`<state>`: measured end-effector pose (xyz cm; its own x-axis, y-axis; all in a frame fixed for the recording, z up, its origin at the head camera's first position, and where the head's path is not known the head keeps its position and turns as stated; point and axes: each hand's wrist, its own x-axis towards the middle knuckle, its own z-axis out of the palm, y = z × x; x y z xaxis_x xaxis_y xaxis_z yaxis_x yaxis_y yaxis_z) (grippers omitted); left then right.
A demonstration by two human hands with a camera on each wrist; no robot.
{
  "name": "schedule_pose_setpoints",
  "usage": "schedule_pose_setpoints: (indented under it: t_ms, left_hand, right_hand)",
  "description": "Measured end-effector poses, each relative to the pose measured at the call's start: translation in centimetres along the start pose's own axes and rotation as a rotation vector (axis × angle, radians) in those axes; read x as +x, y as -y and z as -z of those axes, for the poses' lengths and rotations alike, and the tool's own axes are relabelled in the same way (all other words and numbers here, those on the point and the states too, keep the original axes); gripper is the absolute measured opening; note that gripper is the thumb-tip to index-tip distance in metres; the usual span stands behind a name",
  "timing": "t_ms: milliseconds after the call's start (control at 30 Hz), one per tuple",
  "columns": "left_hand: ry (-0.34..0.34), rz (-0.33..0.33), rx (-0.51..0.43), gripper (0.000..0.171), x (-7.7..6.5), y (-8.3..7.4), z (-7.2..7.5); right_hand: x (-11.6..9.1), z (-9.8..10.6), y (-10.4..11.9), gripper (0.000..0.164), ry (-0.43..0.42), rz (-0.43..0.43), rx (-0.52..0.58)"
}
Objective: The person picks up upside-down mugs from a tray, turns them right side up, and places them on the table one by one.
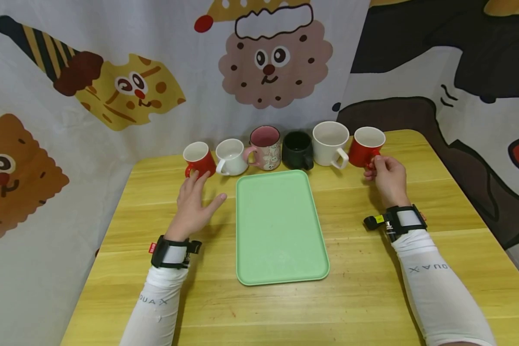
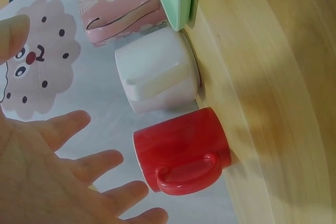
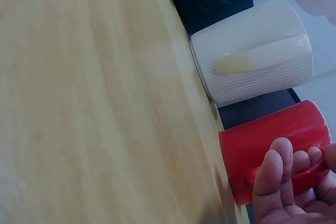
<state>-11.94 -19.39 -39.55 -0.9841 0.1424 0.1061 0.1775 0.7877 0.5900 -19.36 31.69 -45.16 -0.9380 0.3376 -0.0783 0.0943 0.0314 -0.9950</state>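
Note:
My right hand (image 1: 390, 180) holds the handle of the red mug (image 1: 362, 153) at the right end of a row of mugs. In the right wrist view, fingers go through the handle of this red mug (image 3: 265, 137), which stands on the table. My left hand (image 1: 192, 209) is spread, its fingertips close to another red mug (image 1: 205, 163) at the row's left end. The left wrist view has the open palm (image 2: 47, 177) facing this red mug (image 2: 178, 140), nothing in its grasp, with the mug's handle toward the camera.
Between the red mugs stand a white mug (image 1: 232, 156), a pink patterned mug (image 1: 270, 156), a dark green mug (image 1: 296, 151) and a large ribbed white mug (image 1: 326, 150). A green tray (image 1: 278, 226) lies in front of them on the wooden table (image 1: 363, 288). Behind hangs a printed curtain (image 1: 199, 57).

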Motion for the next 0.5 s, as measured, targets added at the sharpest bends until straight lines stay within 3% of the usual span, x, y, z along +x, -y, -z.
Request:
schedule_pose_setpoints:
  t_ms: [167,267,367,500]
  left_hand:
    - [0.001,-0.017,-0.007,0.085,0.2,-0.2,-0.2]
    - [0.009,-0.020,-0.012,0.085,0.1,-0.3,-0.3]
    - [0.015,-0.019,-0.014,0.085,0.1,-0.5,-0.4]
    - [0.023,-0.025,-0.014,0.084,0.0,-0.6,-0.5]
  right_hand:
    - [0.1,-0.1,0.2,0.040,-0.037,0.002,-0.080]
    - [-0.1,-0.2,0.4,0.049,-0.077,0.006,-0.140]
    - [-0.4,-0.3,0.9,0.058,-0.155,0.048,-0.198]
    - [-1.4,-0.6,2.2,0.057,-0.262,0.158,-0.233]
